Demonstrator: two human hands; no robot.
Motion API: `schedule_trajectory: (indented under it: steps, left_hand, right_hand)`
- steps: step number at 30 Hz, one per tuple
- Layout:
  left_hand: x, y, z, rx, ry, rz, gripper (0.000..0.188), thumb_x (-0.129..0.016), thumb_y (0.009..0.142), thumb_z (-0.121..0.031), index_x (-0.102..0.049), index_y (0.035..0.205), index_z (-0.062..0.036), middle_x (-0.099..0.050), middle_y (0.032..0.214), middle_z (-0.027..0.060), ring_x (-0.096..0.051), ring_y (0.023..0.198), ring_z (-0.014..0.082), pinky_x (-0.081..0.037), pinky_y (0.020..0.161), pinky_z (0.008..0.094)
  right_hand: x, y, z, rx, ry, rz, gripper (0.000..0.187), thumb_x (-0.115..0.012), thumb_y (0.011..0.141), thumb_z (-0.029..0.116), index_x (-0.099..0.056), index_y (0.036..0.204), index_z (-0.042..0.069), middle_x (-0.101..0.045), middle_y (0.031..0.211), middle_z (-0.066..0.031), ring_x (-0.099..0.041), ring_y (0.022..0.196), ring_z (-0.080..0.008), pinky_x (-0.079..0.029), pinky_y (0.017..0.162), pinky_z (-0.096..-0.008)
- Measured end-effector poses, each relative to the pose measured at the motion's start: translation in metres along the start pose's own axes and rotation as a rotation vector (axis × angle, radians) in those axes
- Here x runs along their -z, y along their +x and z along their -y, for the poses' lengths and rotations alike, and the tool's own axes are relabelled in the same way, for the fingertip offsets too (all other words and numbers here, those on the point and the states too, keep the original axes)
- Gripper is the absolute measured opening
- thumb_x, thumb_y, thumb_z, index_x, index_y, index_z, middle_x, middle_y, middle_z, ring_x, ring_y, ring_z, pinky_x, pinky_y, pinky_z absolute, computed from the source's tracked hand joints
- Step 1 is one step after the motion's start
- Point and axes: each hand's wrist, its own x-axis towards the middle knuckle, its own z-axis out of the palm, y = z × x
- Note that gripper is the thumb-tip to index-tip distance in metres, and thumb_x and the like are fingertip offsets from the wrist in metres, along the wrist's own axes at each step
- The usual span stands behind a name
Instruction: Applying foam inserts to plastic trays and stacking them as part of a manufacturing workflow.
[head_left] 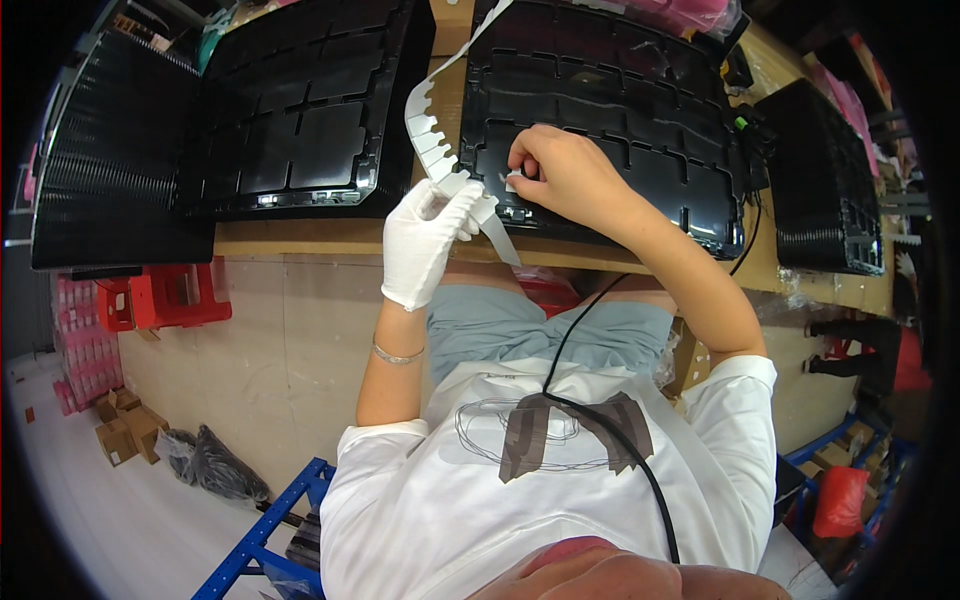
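Note:
My left hand [422, 245], in a white glove, is closed on a white paper strip [428, 138] with notched, tab-like edges. The strip curls up past the hand toward the far edge, and its short tail hangs over the table's front edge. My bare right hand [578, 178] is closed in a pinch above the near left part of a black plastic tray [600, 130]. A small white piece [514, 180] shows at its fingertips, close to the tray surface; whether it touches the tray I cannot tell. The tray has shallow rectangular recesses.
Left of it stands another stack of black trays [320, 140], with a ribbed stack [110, 150] beyond. More black trays [825, 180] are at the right. A black cable [610, 425] runs down over my shirt. Red stools [175, 297] stand below the brown table edge [300, 238].

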Motion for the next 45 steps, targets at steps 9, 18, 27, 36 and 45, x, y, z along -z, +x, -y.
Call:
schedule_trajectory:
  steps: [9, 18, 27, 36, 45]
  left_hand:
    - [-0.002, 0.000, -0.004, -0.023, 0.039, 0.030, 0.019, -0.070, 0.092, -0.012, -0.067, 0.106, 0.0004, -0.068, 0.086, 0.0035, -0.057, 0.066, 0.0054, -0.044, 0.058, 0.0189]
    - [-0.001, -0.002, -0.005, -0.038, 0.031, 0.049, 0.021, -0.070, 0.092, -0.013, -0.067, 0.108, 0.0005, -0.067, 0.085, 0.0027, -0.057, 0.067, 0.0045, -0.043, 0.058, 0.0187]
    - [-0.004, -0.005, -0.005, -0.028, 0.031, 0.045, 0.019, -0.070, 0.092, -0.013, -0.067, 0.105, -0.0004, -0.067, 0.083, 0.0030, -0.056, 0.066, 0.0041, -0.043, 0.058, 0.0183]
    - [-0.005, -0.009, 0.001, -0.022, 0.001, -0.060, 0.013, -0.072, 0.091, -0.012, -0.065, 0.094, -0.0017, -0.067, 0.082, 0.0039, -0.058, 0.066, 0.0043, -0.044, 0.057, 0.0181]
    - [-0.030, -0.005, -0.008, -0.127, -0.325, -0.038, 0.012, -0.064, 0.096, -0.011, -0.058, 0.102, -0.0028, -0.066, 0.087, 0.0049, -0.059, 0.066, 0.0068, -0.047, 0.057, 0.0193]
  right_hand:
    - [0.005, 0.006, 0.001, -0.085, 0.015, 0.093, 0.015, -0.071, 0.076, 0.018, -0.066, 0.080, 0.005, -0.066, 0.085, -0.0103, -0.066, 0.079, -0.0288, -0.052, 0.072, -0.0390]
    - [0.006, 0.006, 0.006, -0.147, -0.031, 0.122, 0.016, -0.071, 0.076, 0.022, -0.068, 0.077, 0.007, -0.066, 0.083, -0.0095, -0.067, 0.078, -0.0285, -0.052, 0.072, -0.0398]
    - [-0.001, 0.002, 0.004, -0.117, -0.062, 0.031, 0.014, -0.071, 0.077, 0.022, -0.068, 0.076, 0.007, -0.066, 0.081, -0.0078, -0.067, 0.075, -0.0275, -0.052, 0.069, -0.0389]
    - [0.007, -0.024, -0.003, -0.088, 0.738, -0.008, 0.009, -0.066, 0.089, 0.011, -0.063, 0.088, 0.003, -0.064, 0.097, -0.0065, -0.059, 0.081, -0.0127, -0.050, 0.070, -0.0278]
    - [-0.011, -0.039, 0.040, -0.213, 0.698, -0.281, 0.011, -0.075, 0.084, 0.010, -0.071, 0.091, 0.004, -0.055, 0.076, 0.0015, -0.048, 0.065, -0.0056, -0.038, 0.058, -0.0232]
